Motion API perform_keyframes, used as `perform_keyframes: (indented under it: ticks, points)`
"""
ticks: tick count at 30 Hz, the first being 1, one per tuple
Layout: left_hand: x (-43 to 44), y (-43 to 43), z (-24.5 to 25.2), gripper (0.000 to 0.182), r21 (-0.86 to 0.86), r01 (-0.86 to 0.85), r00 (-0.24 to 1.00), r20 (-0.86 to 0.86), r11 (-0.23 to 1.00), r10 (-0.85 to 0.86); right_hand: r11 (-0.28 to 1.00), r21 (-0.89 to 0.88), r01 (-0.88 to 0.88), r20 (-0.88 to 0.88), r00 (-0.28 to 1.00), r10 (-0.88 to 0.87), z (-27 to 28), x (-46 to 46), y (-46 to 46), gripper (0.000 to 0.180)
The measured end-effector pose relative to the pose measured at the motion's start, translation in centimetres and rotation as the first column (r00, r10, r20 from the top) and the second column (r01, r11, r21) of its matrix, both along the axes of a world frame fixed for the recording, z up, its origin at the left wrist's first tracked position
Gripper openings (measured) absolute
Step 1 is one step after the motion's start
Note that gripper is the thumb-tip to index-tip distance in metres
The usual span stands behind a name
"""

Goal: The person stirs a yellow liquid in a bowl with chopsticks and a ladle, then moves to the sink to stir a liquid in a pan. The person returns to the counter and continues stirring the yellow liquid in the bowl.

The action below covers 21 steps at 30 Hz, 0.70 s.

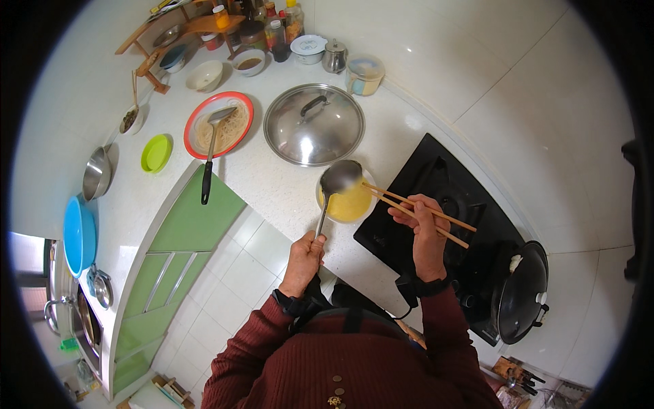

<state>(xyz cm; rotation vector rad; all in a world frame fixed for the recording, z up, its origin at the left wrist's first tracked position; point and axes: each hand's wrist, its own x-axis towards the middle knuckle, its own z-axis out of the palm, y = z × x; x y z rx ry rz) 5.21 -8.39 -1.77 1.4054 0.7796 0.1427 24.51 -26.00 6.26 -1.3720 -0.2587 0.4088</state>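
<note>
My left hand (302,259) grips the handle of a metal ladle (341,176). The ladle's bowl is over the upper left of a bowl of yellow liquid (349,205) that looks like beaten egg. A pair of wooden chopsticks (419,208) is in my right hand (428,232), their tips near the ladle's rim and the bowl's upper right side. Whether the tips touch the ladle is unclear, and what the ladle holds is blurred. Behind the bowl lies a large stainless steel lid (314,125) with a black handle.
A black gas stove (398,240) adjoins the bowl on the right, with a lidded black wok (521,294) farther along. Left of the lid, a spatula (208,168) rests on a red-rimmed dish of noodles (244,110). A green dish (156,153) and a blue basin (80,236) stand farther left.
</note>
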Motion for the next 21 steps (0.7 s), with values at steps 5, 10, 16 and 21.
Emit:
perform_keyframes:
  ticks: [5, 10, 16, 21]
  points:
    - [-0.1, -0.1, 0.6, 0.031, -0.108, -0.004, 1.000, 0.017, 0.994, 0.005, 0.983, 0.145, 0.111, -0.318, 0.946, -0.060, -2.4, 0.1, 0.5, 0.027]
    - [-0.1, -0.2, 0.9, 0.032, -0.130, 0.028, 0.997, 0.071, 0.991, -0.019, 0.965, 0.237, 0.117, -0.518, 0.855, 0.024, -4.9, -1.1, 1.9, 0.028]
    - [-0.5, -0.2, 0.7, 0.031, -0.143, 0.019, 0.998, 0.058, 0.990, -0.011, 0.957, 0.245, 0.154, -0.411, 0.911, -0.041, -5.4, -0.1, 2.5, 0.029]
    - [-1.1, 0.2, 1.2, 0.032, -0.100, 0.050, 0.999, 0.012, 0.994, -0.049, 0.987, 0.153, 0.052, -0.181, 0.983, -0.024, -3.5, 2.5, 2.4, 0.031]
